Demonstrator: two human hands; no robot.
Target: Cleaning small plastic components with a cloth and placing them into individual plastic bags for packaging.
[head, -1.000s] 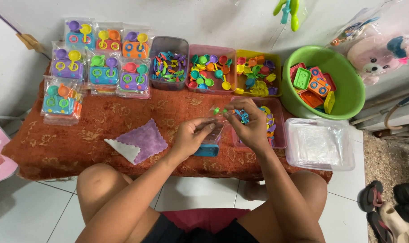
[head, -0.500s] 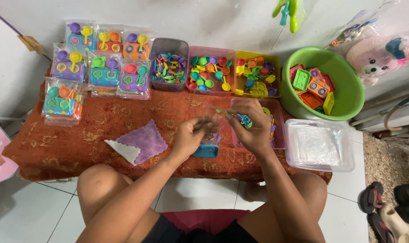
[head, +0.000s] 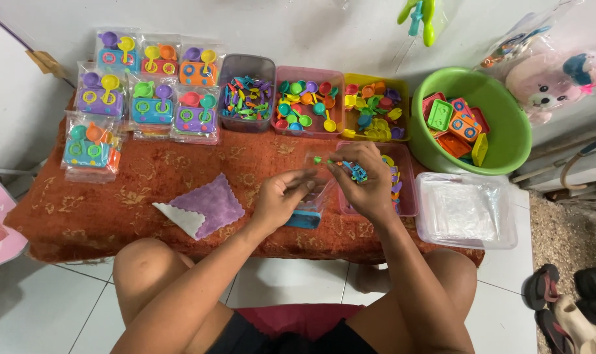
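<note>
My left hand (head: 281, 196) holds open the mouth of a clear plastic bag (head: 314, 190) with a blue toy piece in its bottom. My right hand (head: 363, 180) grips a few small toy utensils (head: 353, 170), blue and green, right at the bag's opening. Both hands hover over the middle of a low table with a red patterned cloth (head: 147, 190). Under my right hand lies a pink tray (head: 406, 196) with small coloured pieces.
Several packed toy sets (head: 147, 98) lie at the back left. A grey tub (head: 245, 98), a pink tub (head: 309, 101) and a yellow tub (head: 373, 108) hold coloured pieces. A green basin (head: 507, 131) holds toy stoves. A clear box (head: 465, 210) holds bags. A purple cloth (head: 203, 210) lies left.
My hands have shifted slightly. The right hand has brought the utensils closer to the bag's mouth, which the left hand holds open.
</note>
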